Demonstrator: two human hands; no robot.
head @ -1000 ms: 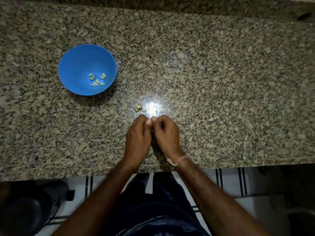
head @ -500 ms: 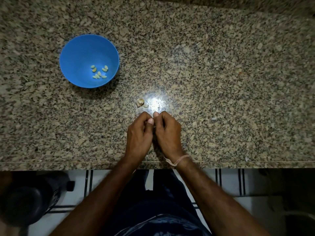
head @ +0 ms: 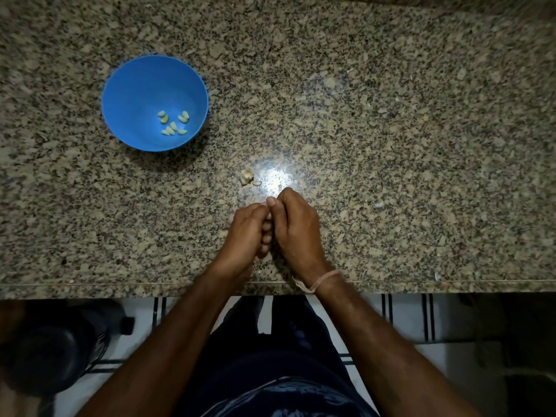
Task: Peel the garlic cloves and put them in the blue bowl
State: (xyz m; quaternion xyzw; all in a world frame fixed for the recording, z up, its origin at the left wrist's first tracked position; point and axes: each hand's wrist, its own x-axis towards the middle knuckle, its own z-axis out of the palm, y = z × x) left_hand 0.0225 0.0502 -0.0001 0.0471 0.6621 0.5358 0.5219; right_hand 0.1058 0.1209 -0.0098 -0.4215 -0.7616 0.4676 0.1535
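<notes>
Head view, the only one. My left hand (head: 245, 233) and right hand (head: 296, 227) are pressed together at the near centre of the tabletop (head: 391, 145). The fingers are curled and the tips meet. Whatever sits between them is hidden, so I cannot tell whether either holds a clove.

The blue bowl (head: 135, 91) stands far left, well apart from the hands, with a small cluster of peeled cloves (head: 173, 123) at its bottom. A garlic piece (head: 246, 176) in papery skin, with a small fragment beside it, lies just beyond the hands.

Judgement: the task is partly done. At least that piece remains to peel and transfer.
</notes>
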